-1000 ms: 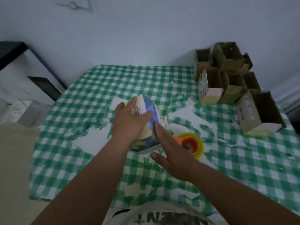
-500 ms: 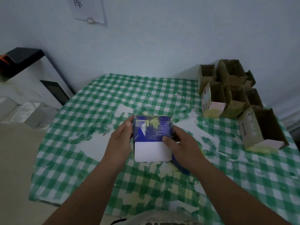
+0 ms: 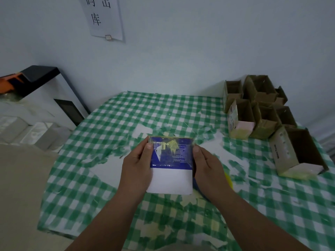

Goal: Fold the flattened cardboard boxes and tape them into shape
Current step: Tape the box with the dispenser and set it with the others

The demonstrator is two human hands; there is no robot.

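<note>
Gripping the blue-and-white cardboard box (image 3: 171, 164) between left hand (image 3: 136, 166) and right hand (image 3: 206, 166), thumbs curling over its upper corners; hovering above the checked tablecloth (image 3: 112, 134), long axis running away, equally near both.

Likely small storeroom or packing room: stock-out sign (image 3: 104, 17) taped on wall at 11 o'clock; assembled cartons (image 3: 257, 109) stacked at 2 o'clock on checked table (image 3: 112, 127).

**Readable text: one wall sign**

At the upper left of the frame a white paper sheet (image 3: 105, 17) carries the black characters 出 and 库. The box (image 3: 171, 164) I hold shows a barcode and small print, too blurred to read.
</note>
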